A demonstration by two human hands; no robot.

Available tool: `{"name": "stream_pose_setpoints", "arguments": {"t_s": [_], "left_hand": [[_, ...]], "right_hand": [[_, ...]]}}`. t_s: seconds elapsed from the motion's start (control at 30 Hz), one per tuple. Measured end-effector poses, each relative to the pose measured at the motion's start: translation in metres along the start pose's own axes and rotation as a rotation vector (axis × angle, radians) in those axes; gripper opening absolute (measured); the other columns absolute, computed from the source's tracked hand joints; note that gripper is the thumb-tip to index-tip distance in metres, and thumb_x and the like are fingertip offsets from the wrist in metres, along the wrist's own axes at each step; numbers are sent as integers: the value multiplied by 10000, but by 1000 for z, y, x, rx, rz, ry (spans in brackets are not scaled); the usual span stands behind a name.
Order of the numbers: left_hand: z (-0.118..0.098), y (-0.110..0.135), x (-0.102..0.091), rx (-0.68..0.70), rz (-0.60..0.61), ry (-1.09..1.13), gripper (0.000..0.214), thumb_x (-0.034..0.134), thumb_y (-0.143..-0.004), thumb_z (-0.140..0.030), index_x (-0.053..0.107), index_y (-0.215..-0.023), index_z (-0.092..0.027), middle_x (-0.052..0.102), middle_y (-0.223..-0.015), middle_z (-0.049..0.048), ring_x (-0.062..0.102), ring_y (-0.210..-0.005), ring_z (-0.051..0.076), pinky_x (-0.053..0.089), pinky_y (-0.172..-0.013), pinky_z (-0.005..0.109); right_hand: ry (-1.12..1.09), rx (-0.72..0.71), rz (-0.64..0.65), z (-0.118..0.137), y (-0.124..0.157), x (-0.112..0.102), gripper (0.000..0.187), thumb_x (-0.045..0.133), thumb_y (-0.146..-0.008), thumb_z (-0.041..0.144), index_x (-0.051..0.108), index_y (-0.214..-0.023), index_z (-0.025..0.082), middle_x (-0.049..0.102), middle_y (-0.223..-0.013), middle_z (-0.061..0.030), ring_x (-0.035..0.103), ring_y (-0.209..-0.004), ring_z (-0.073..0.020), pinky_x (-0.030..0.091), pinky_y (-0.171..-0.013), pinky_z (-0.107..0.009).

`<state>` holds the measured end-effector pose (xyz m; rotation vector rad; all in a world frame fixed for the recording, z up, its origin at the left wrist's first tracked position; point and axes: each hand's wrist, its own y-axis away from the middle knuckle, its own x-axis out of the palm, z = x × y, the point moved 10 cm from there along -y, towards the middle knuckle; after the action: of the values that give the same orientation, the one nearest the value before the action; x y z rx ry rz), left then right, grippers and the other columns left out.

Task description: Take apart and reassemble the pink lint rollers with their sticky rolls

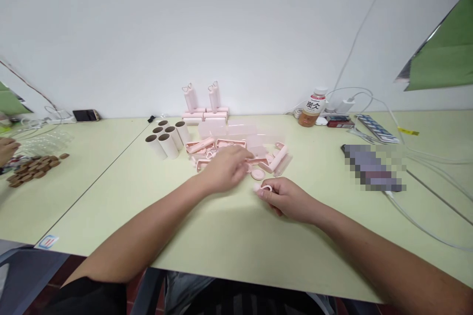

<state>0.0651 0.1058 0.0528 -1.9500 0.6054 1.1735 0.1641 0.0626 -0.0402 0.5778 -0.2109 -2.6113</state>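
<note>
My right hand (290, 199) is closed, pinching a small pale pink plastic loop piece (266, 188) between thumb and fingertips just above the table. My left hand (226, 169) reaches over a pile of pink plastic parts, its index finger stretched out to the right and the thumb apart; nothing shows in its grasp. A round pink disc (257, 174) lies between the two hands. Pink half-cylinder shells, one of them a long shell (276, 158), lie around the left fingertips. My left hand hides some of the pile.
Several white cardboard tubes (169, 145) stand left of the pile. Finished-looking pink cylinders (189, 99) stand by the wall. Clear plastic sleeves (236, 130) lie behind the pile. To the right are a bottle (312, 107), a blurred phone (371, 167) and cables. Another person's hand (7, 150) appears far left, near brown pieces (33, 170).
</note>
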Motion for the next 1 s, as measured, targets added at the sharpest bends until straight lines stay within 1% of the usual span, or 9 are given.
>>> {"name": "stream_pose_setpoints", "arguments": {"t_s": [0.1,0.2,0.33,0.47,0.63,0.73,0.87,0.93,1.0], "left_hand": [[-50,18,12,178,114,143,280,501,-936,-255,597,-1196,-215,684,-1128,89,605,-1069,234,460,-920,371],[-58,30,20,149,131,145,267,468,-971,-259,588,-1202,-203,692,-1063,96,620,-1004,225,477,-859,364],[-36,40,19,51,119,106,252,465,-970,-269,584,-1179,-192,694,-1039,99,639,-948,222,490,-796,338],[16,53,6,-164,144,-160,320,470,-891,-173,571,-1194,-192,705,-1028,97,654,-933,262,470,-748,355],[72,69,1,-331,251,-331,251,421,-905,-186,603,-1074,-225,700,-1005,60,663,-843,235,420,-633,318],[80,69,5,-299,239,-352,239,406,-931,-201,616,-1038,-236,685,-1024,53,655,-838,219,409,-617,310],[75,60,6,-213,243,-365,236,422,-920,-199,639,-1008,-230,670,-1050,64,649,-847,222,405,-604,315],[73,48,-4,-185,241,-364,228,448,-909,-226,655,-1006,-233,673,-1045,65,650,-861,228,419,-624,317],[80,29,-26,-217,189,-372,247,463,-911,-271,662,-1054,-241,677,-1067,66,652,-872,235,443,-668,325]], "right_hand": [[-13,-50,3,6,0,2,366,542,-899,466,454,-644,218,424,-470,66,383,-444,-100,296,-462,-246],[-76,-68,36,11,1,7,327,553,-894,463,519,-693,206,468,-508,59,419,-465,-101,329,-482,-246],[-208,-52,81,11,1,16,361,579,-876,532,539,-758,193,514,-589,43,479,-499,-103,391,-521,-257],[-247,44,98,-4,0,23,382,636,-849,493,605,-1063,178,534,-690,38,505,-561,-108,406,-518,-247],[-217,92,98,-12,-1,24,354,645,-849,449,620,-1078,180,549,-771,11,526,-630,-114,425,-531,-245],[-196,101,100,-12,-1,24,339,638,-854,436,622,-1076,181,555,-779,6,531,-648,-120,428,-532,-247],[-190,109,118,-13,-1,25,338,625,-865,441,619,-1082,183,559,-798,1,536,-672,-123,429,-543,-245],[-188,107,121,-13,0,25,331,623,-871,441,618,-1078,183,554,-794,1,533,-677,-124,426,-541,-242],[-182,107,124,-15,0,26,321,619,-877,439,621,-1075,187,547,-781,5,529,-676,-125,425,-540,-241]]}}
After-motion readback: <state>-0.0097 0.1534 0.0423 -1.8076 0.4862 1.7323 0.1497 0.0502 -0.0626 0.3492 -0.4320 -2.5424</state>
